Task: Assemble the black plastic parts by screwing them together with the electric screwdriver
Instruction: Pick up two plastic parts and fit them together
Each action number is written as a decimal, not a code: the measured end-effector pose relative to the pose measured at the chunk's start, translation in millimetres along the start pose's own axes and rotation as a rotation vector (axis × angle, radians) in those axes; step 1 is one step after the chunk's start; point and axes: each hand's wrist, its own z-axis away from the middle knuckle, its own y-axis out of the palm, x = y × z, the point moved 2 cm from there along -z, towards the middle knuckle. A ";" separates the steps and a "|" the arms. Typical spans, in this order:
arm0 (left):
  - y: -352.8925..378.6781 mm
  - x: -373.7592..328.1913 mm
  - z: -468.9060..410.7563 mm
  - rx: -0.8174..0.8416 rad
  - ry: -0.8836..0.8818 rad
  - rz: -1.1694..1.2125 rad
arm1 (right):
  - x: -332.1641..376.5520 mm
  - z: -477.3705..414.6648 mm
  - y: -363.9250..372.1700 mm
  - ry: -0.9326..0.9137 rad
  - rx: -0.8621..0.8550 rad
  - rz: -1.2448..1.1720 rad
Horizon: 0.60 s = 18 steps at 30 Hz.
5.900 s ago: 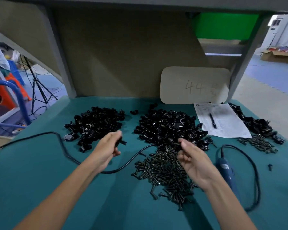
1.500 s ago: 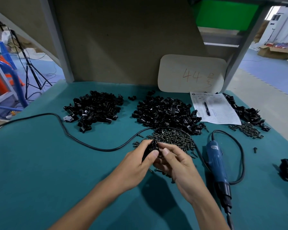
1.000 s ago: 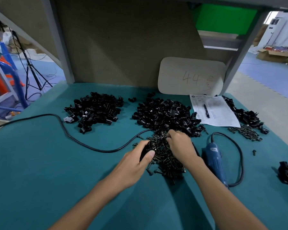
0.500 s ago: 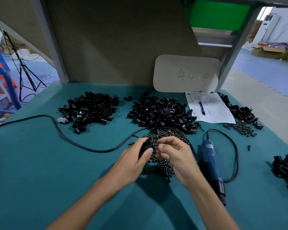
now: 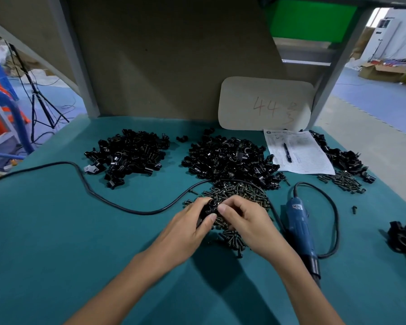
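My left hand (image 5: 188, 228) grips a black plastic part (image 5: 209, 207) above the pile of dark screws (image 5: 239, 195). My right hand (image 5: 244, 221) meets it from the right, its fingertips pinched at the part; whether they pinch a screw is hidden. The blue electric screwdriver (image 5: 300, 228) lies on the teal table (image 5: 56, 231) just right of my right hand, tip toward me, untouched. Two heaps of black plastic parts lie behind: the left heap (image 5: 129, 153) and the middle heap (image 5: 230, 160).
A black cable (image 5: 85, 184) curves across the table to the left of my hands. A paper sheet with a pen (image 5: 295, 151) lies at the back right, with more parts (image 5: 342, 158) and screws (image 5: 342, 181) beside it. Black assembled pieces (image 5: 403, 238) sit at the right edge. A numbered board (image 5: 265, 104) leans on the back wall.
My right hand reached into the screw pile a second ago and has come back to the part in my left hand. Both hands now stay together over the screws.
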 end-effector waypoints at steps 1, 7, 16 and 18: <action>0.0 -0.5 0.1 0.004 0.009 -0.010 | 0.9 -1.1 0.1 -0.022 0.016 0.070; -2.2 -6.5 1.3 0.000 0.053 -0.021 | 2.1 -2.4 6.0 -0.013 0.089 -0.005; -6.5 -0.1 -2.3 0.066 -0.019 0.106 | 2.0 3.1 0.7 -0.079 0.119 -0.127; -6.4 3.1 -2.8 0.076 -0.022 0.102 | 2.3 2.0 -1.3 -0.048 0.109 -0.124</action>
